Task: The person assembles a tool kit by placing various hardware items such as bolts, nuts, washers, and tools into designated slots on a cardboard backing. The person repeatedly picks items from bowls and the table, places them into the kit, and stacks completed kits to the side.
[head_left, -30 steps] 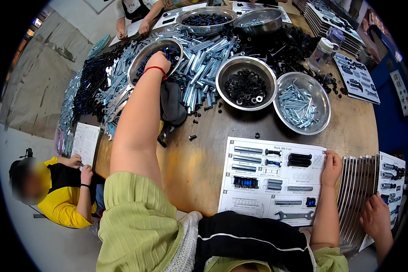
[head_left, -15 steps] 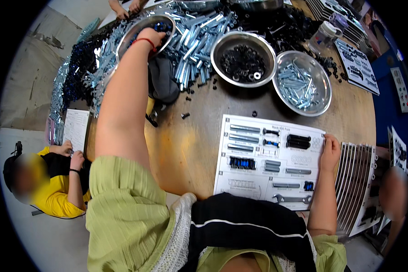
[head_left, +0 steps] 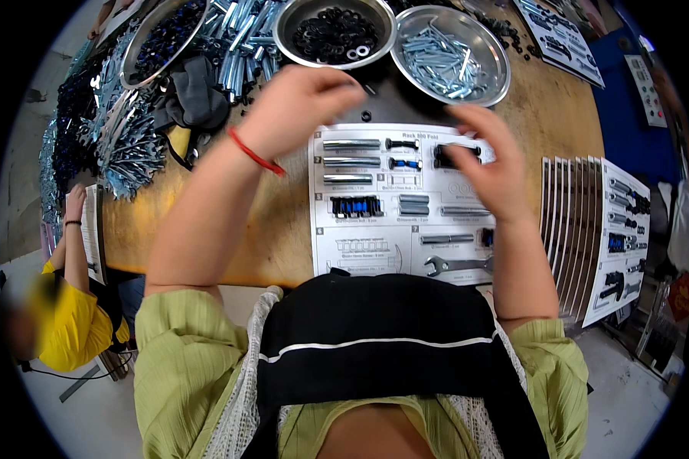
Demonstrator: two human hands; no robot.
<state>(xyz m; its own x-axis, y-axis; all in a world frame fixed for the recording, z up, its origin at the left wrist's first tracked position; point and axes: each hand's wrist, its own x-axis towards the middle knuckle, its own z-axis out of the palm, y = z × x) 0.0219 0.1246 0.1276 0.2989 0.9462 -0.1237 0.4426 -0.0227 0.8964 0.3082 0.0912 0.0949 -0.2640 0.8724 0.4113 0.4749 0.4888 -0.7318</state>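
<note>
My left hand [head_left: 302, 107], with a red string bracelet [head_left: 254, 153] at its wrist, hovers just beyond the top edge of a white card [head_left: 360, 264]. Its fingers are curled together and blurred, and whatever they may hold is hidden. Over the card's right side is my right hand [head_left: 497, 168], also blurred, its thumb and fingers apart with nothing seen between them. Tubes, bolts and an open-ended wrench appear on the card, which lies flat in front of me. Beyond my hands stand metal bowls of black nuts and washers [head_left: 337, 37] and of silver pins [head_left: 444, 61].
Another metal bowl [head_left: 164, 38] holds blue-and-black bolts at far left. Nearby are piled wrenches [head_left: 126, 141], a dark grey cloth item [head_left: 195, 92] and silver tubes [head_left: 245, 38]. Upright cards [head_left: 582, 237] stand in a row at right. A person in yellow [head_left: 76, 329] is at left.
My left hand has come out of the bolt bowl, back toward the card. My right hand has let go of the card's right edge and risen over it. The view has shifted.
</note>
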